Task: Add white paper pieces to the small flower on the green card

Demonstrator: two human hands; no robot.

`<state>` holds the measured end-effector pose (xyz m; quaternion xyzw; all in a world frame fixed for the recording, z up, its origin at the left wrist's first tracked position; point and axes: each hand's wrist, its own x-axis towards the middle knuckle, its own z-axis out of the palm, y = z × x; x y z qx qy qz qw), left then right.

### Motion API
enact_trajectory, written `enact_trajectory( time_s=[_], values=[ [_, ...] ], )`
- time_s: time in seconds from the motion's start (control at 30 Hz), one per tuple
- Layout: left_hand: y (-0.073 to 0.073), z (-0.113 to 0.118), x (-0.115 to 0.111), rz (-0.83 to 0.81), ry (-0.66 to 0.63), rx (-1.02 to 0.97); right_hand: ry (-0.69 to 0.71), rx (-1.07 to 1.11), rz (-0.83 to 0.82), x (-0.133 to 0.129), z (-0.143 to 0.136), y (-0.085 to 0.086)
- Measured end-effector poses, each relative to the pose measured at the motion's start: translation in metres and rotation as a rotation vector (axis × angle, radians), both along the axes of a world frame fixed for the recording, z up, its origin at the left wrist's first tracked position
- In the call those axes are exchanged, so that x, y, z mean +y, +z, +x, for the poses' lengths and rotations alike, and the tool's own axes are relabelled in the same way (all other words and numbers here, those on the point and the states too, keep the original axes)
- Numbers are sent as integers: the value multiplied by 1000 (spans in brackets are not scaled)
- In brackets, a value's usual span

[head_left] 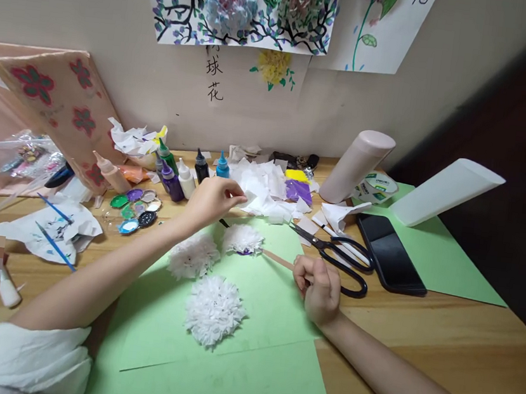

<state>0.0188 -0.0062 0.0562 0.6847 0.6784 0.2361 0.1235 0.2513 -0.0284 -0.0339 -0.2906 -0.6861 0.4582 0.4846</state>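
Observation:
Over the sheets of green paper [272,358], my left hand [217,201] stretches to a pile of white tissue paper squares [265,181]. Its thumb and fingers pinch at a square on the near side of the pile. My right hand [319,287] is closed round a thin wooden stick [279,260], whose tip touches the edge of a white paper flower [243,239]. Purple shows along that flower's lower rim. Two more white tissue clusters, a left one [193,256] and a larger front one [215,312], lie on the green paper.
Black-handled scissors [344,258] and a phone [393,254] lie to the right. Behind them stand a pale bottle [357,167] and a white tube [445,194]. Paint bottles [171,181], paint pots [133,210] and blue brushes [55,246] are at the left.

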Motion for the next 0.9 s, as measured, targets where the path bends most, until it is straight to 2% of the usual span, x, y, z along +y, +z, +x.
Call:
enact_trajectory(
  time_s=[0.13, 0.2, 0.3, 0.47, 0.7, 0.9],
  values=[
    [13, -5, -23, -146, -87, -157, 86, 40, 74, 0, 1, 3],
    [13, -2, -36, -339, -176, -357, 169, 35, 153, 0, 2, 4],
    [5, 4, -53, -486, -258, -406, 263, -12, 235, -1, 1, 4],
    [-9, 12, -65, -424, -244, -176, 304, -53, 273, 0, -2, 5],
    [-16, 17, -68, -321, -162, 32, 319, -96, 274, 2, -4, 9],
    [-22, 18, -67, -233, -175, 155, 301, -155, 264, 3, -6, 11]
  ],
)
